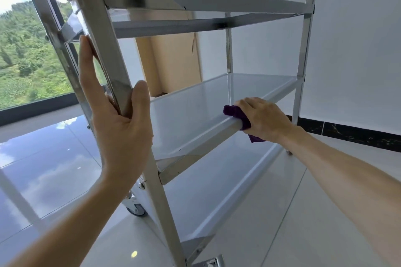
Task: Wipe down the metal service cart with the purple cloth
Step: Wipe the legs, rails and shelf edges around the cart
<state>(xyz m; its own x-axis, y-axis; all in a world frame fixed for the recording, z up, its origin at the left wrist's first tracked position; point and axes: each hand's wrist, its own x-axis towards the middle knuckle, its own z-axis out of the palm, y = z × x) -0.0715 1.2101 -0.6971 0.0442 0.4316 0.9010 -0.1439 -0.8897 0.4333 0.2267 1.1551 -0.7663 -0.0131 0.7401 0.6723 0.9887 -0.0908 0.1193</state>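
My left hand (117, 119) clamps the near-left upright post (104, 39) between thumb and pressed-together fingers. My right hand (263, 118) has its fingers curled over the purple cloth (237, 115), bunched on the near rim of the middle shelf (195, 104), right of centre. The metal service cart (217, 0) is stiff, slick steel and probably rolls on its caster (136, 209), so brace it at the post. Cloth is soft and light; hold it bunched. Count: one cart, three shelves, one cloth, one caster clearly seen.

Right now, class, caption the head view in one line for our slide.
The left hand holds the cart's upright while the right hand holds the purple cloth on the middle shelf's front rim.
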